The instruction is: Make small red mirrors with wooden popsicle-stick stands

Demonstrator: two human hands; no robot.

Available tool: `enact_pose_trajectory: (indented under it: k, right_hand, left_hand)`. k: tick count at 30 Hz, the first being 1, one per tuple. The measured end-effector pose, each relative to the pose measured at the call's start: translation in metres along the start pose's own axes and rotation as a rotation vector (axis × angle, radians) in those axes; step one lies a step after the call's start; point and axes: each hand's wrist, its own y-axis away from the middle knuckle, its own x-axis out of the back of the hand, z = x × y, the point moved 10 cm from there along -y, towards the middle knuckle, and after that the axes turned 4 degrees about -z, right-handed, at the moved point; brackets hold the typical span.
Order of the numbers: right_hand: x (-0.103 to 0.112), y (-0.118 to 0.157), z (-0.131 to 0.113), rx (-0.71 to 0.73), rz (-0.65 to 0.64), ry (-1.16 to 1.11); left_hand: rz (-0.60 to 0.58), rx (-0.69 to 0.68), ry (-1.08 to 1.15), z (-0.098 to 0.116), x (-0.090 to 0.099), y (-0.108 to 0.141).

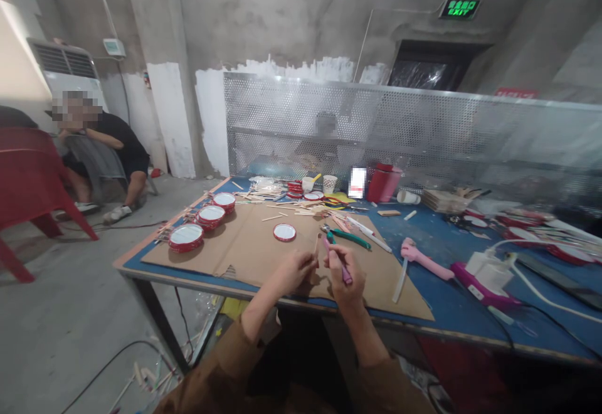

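Note:
Over the cardboard sheet (254,257), my left hand (298,271) is closed on a thin wooden stick (316,246) that points upward. Close beside it, my right hand (348,273) grips a purple pen-like tool (347,275), its upper end near the stick. Whether the two touch I cannot tell. A small round disc with a white face and red rim (285,232) lies flat beyond my left hand. Green-handled pliers (352,238) rest just past my right hand, alongside a white pen-like item (369,233).
Several small red drums (185,237) line the table's left edge. A pink glue gun (426,260), a purple power strip (484,291) with white plugs and a dark phone (562,281) lie on the right. Loose sticks, cups and a perforated metal screen (282,110) are behind. Someone sits at far left.

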Motion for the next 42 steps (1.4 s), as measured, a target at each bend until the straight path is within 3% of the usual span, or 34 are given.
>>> enact_pose_trajectory:
  k: [9, 17, 21, 37, 42]
  right_hand:
    - [0.0048, 0.0008, -0.0007, 0.002, 0.035, 0.003]
    - [-0.0007, -0.0006, -0.0047, 0.022, -0.018, 0.012]
    - [0.0046, 0.0004, -0.0042, 0.013, 0.03, 0.018]
    - [-0.0051, 0.0001, -0.0046, 0.036, -0.059, -0.017]
    - [0.0013, 0.0008, -0.0023, 0.013, 0.001, 0.01]
  left_hand:
    - [0.021, 0.003, -0.013, -0.0005, 0.0016, 0.0012]
    - [0.015, -0.003, 0.009, 0.0012, 0.0018, 0.0011]
    - [0.005, 0.005, 0.007, 0.0007, 0.0013, 0.0015]
    - [0.019, -0.019, 0.018, -0.0009, -0.0003, 0.0004]
    - [0.019, 0.007, -0.001, 0.0006, 0.0025, 0.0018]
